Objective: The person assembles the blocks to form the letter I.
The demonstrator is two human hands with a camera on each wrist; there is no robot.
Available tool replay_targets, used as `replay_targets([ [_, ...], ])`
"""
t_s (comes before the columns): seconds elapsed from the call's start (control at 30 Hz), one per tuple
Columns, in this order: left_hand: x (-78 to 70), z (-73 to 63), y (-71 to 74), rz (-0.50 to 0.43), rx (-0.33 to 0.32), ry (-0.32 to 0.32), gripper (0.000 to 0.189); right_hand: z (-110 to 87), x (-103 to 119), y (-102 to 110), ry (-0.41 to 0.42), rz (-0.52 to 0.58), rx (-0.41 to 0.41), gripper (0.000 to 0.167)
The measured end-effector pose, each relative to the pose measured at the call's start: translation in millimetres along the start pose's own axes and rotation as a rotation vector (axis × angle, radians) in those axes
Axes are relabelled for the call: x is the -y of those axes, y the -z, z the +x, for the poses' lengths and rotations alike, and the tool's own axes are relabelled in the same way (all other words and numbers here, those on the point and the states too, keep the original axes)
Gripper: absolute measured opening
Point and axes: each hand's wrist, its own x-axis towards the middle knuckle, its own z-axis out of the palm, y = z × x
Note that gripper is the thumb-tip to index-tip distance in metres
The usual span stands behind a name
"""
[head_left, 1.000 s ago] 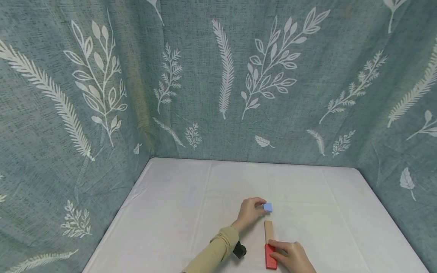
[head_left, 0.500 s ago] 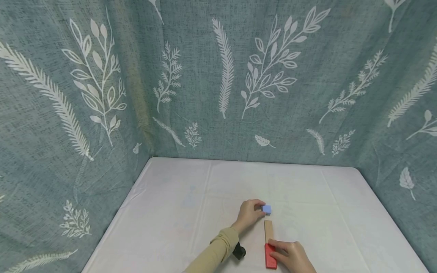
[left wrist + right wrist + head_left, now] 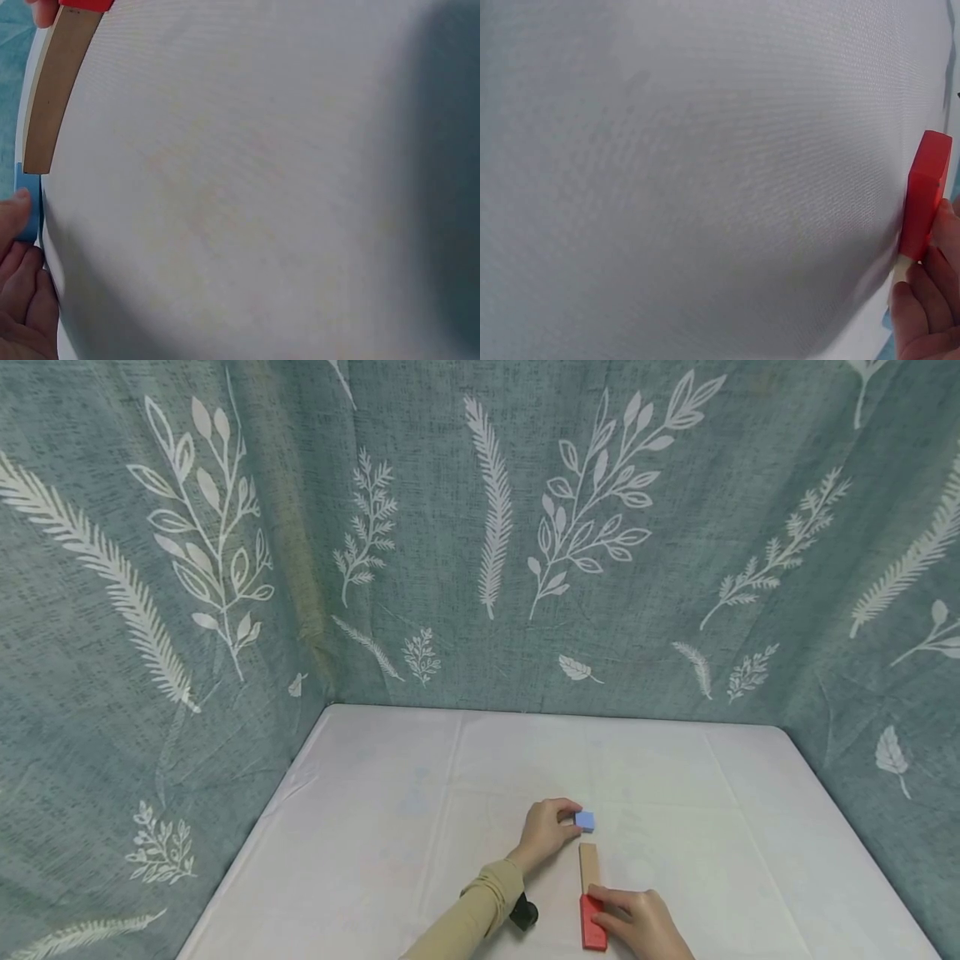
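Note:
In the head view my left hand [image 3: 542,837] pinches a small blue block [image 3: 584,822] between thumb and fingers. Just nearer to me lies a plain wooden block [image 3: 589,867], long and narrow, pointing away from me. A red block [image 3: 592,924] continues that line at its near end, and my right hand [image 3: 643,920] grips it from the right side. In the left wrist view the blue block [image 3: 28,214] sits right at the end of the wooden block [image 3: 61,94]. The right wrist view shows fingers around the red block [image 3: 927,196].
A white cloth [image 3: 360,827] covers the table. A small black object [image 3: 524,912] shows beside the left sleeve [image 3: 480,906]. Green curtains [image 3: 450,543] with a white leaf print hang behind the table and along both sides.
My left hand has brought the blue block slightly nearer to me and a little left, closer to the wooden block's line. My right hand keeps its place on the red block.

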Motion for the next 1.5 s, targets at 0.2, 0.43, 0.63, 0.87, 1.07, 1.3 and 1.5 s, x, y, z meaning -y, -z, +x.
replay_targets([
  [0.2,-0.7,-0.2,-0.8,0.017,-0.007,0.0,0.023,1.0,0.7,0.2,-0.044,0.005,0.037,0.031],
  [0.43,-1.1,-0.6,-0.9,0.035,-0.005,0.002,0.023,1.0,1.0,0.6,-0.059,0.012,0.056,0.032],
  [0.63,-1.0,0.4,-2.5,0.049,-0.007,0.004,0.024,3.0,3.9,4.2,-0.12,0.031,0.095,0.036],
  [0.87,-0.3,0.9,-4.3,0.056,-0.007,0.002,0.025,2.8,4.3,4.3,-0.128,0.038,0.094,0.037],
  [1.07,-0.9,-0.8,-3.9,0.051,-0.008,0.004,0.025,2.5,3.5,3.2,-0.112,0.041,0.092,0.036],
  [1.3,-1.6,-1.7,-3.8,0.047,-0.009,0.011,0.026,2.0,2.9,2.6,-0.063,0.034,0.054,0.034],
  [1.5,-1.0,-2.4,-3.5,0.02,-0.009,0.023,0.027,0.4,0.8,0.3,-0.023,0.038,0.031,0.033],
])
